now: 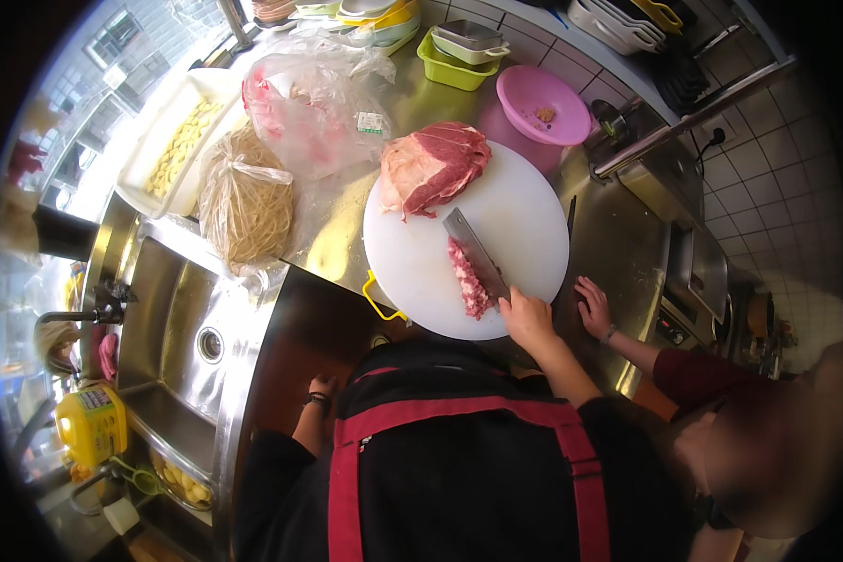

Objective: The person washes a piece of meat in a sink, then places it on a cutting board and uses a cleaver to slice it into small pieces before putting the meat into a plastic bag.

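My right hand [527, 319] grips the handle of a cleaver [474, 249], whose blade lies along a strip of chopped meat [467, 281]. Under both is a round white cutting board [534, 232]. A large piece of raw red meat [439, 165], pale with fat on its left side, rests at the board's far edge. My left hand [321, 388], a dark bracelet at its wrist, hangs low beside my body, away from the board. Its fingers are too small and shaded to read, and I see nothing in it.
Another person's hand [593, 308] rests on the steel counter [611, 232] at right. A pink bowl [534, 98], green basin [456, 70], stained plastic bag [316, 105], bag of noodle-like strands [246, 200] and white tray [130, 168] surround the board. Left is a sink [175, 309].
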Demonstrator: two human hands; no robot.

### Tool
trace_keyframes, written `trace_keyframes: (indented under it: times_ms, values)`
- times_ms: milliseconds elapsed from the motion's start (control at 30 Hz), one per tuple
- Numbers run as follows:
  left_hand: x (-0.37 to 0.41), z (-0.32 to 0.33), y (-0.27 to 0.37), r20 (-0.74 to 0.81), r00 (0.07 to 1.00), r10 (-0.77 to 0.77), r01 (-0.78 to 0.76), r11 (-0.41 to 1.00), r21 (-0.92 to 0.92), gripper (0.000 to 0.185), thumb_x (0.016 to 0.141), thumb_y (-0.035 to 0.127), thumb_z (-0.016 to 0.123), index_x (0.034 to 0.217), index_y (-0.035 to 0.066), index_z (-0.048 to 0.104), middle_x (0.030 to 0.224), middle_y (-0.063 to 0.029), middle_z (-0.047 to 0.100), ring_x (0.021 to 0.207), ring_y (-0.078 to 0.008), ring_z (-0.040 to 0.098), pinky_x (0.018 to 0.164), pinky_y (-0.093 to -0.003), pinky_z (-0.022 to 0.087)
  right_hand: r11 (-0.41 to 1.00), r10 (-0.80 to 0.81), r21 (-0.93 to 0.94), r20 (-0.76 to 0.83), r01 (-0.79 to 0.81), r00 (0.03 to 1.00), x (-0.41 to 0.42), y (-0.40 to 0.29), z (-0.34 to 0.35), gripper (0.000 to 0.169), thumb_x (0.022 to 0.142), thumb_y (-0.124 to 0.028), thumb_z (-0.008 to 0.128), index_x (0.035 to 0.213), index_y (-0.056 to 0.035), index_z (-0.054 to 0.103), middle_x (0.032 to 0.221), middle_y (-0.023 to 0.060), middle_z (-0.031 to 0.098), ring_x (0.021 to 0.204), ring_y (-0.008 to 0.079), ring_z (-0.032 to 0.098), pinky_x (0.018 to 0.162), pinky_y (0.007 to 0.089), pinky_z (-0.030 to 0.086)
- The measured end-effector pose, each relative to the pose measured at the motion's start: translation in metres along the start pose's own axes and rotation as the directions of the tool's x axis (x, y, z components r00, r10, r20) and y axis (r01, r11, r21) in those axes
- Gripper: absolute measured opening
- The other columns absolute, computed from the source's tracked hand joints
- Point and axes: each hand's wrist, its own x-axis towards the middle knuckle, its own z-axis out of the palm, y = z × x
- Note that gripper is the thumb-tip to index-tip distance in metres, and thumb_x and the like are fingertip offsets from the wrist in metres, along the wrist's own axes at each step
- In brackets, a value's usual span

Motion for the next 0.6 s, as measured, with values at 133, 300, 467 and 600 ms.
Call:
trace_keyframes:
  times_ms: [133,300,467,600]
  values:
    - [0.005,0.005,-0.006,-0.057,0.997,0.054,-0.054,0.998,0.012,0.044,0.072,0.032,0.059,0.098,-0.003,0.058,0.094,-0.0220,0.060,0.090,-0.0321,0.058,0.077,-0.0367,0.046,0.998,-0.023,0.056,-0.028,0.024,0.999,0.007,-0.010,-0.036,0.027,0.080,-0.027,0.051,0.088,-0.0011,0.053,0.068,0.0211,0.058,0.067,0.0385,0.056,0.062,0.0483,0.042]
    - [0.009,0.002,0.015,-0.001,1.000,0.015,-0.015,0.997,0.072,0.044,0.071,0.035,0.060,0.094,-0.002,0.060,0.091,-0.0219,0.061,0.089,-0.0338,0.058,0.076,-0.0388,0.046,1.000,-0.011,0.027,-0.030,0.012,0.999,0.011,0.003,-0.019,0.026,0.082,-0.026,0.048,0.088,-0.0011,0.052,0.067,0.0189,0.059,0.067,0.0366,0.057,0.063,0.0466,0.043]
    - [0.050,0.034,-0.058,-0.065,0.998,0.004,0.002,0.996,0.089,0.046,0.071,0.036,0.061,0.096,-0.002,0.059,0.093,-0.0222,0.060,0.091,-0.0335,0.058,0.077,-0.0383,0.046,0.999,-0.031,0.044,-0.017,0.031,0.999,0.026,0.002,-0.039,0.026,0.081,-0.026,0.049,0.090,-0.0019,0.053,0.070,0.0195,0.059,0.070,0.0367,0.057,0.065,0.0464,0.043]
    - [0.060,0.048,-0.065,-0.071,0.997,0.016,-0.013,0.999,0.047,0.049,0.071,0.038,0.062,0.099,-0.002,0.058,0.095,-0.0227,0.059,0.093,-0.0334,0.057,0.078,-0.0379,0.046,0.993,-0.115,-0.010,-0.054,0.115,0.992,0.023,0.022,-0.013,0.028,0.079,-0.027,0.052,0.094,-0.0031,0.055,0.066,0.0197,0.057,0.067,0.0382,0.056,0.063,0.0456,0.044]
